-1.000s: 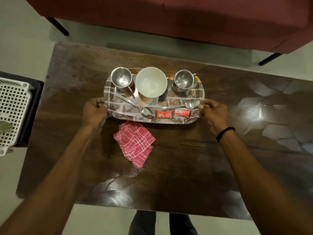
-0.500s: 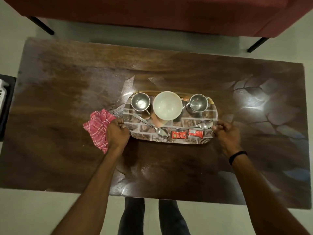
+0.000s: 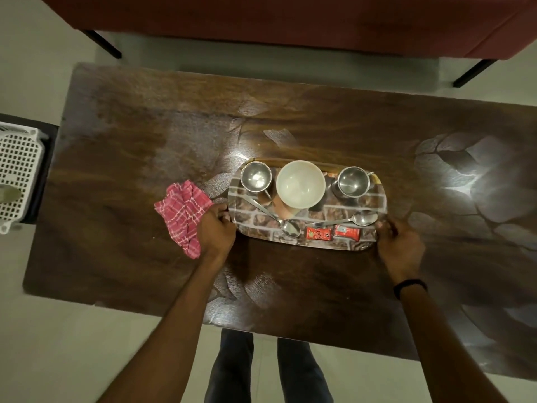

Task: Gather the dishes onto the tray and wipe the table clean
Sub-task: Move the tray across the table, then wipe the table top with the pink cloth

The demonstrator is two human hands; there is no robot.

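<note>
A brick-patterned tray [image 3: 252, 226] is in the middle of the dark wooden table [image 3: 139, 158]. It carries a white bowl [image 3: 300, 184] between two steel cups [image 3: 255, 176] [image 3: 352, 181], two spoons [image 3: 290, 227] [image 3: 364, 219] and two red sachets [image 3: 318, 234] [image 3: 346, 230]. My left hand [image 3: 216, 231] grips the tray's left edge and my right hand [image 3: 401, 245] grips its right edge. A dark shadow lies under the tray's near side. A red checked cloth [image 3: 181, 209] lies crumpled on the table just left of my left hand, partly behind it.
A white plastic basket [image 3: 17, 175] stands on a dark stand off the table's left end. A dark red sofa [image 3: 290, 21] with black legs runs along the far side. My own legs [image 3: 232, 367] stand at the table's near edge.
Held in both hands, the tray has shifted from the table's far left toward its middle. The cloth, which lay in front of the tray, now lies to its left.
</note>
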